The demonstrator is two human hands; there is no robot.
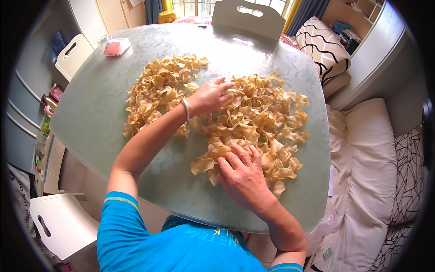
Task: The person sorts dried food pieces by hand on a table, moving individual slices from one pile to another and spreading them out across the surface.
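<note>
Two heaps of thin, curly, yellow-tan dried slices lie on the frosted glass table [97, 111]. The left heap [156, 90] is smaller; the right heap [263, 109] is broader and spreads toward me. My left hand [210, 96], a bracelet [186, 111] at its wrist, reaches across the gap between them. Its fingers stretch out, apart, against the far left side of the right heap. Nearer to me, my right hand [244, 179] rests with spread fingers on the front of that same heap. Neither hand visibly grips a slice; those under my right palm are hidden.
A pink and white packet [117, 47] and a clear glass [104, 41] stand at the table's far left. White chairs are at the far edge [249, 20], far left [74, 54] and near left [63, 224]. A cream sofa [369, 158] runs along the right.
</note>
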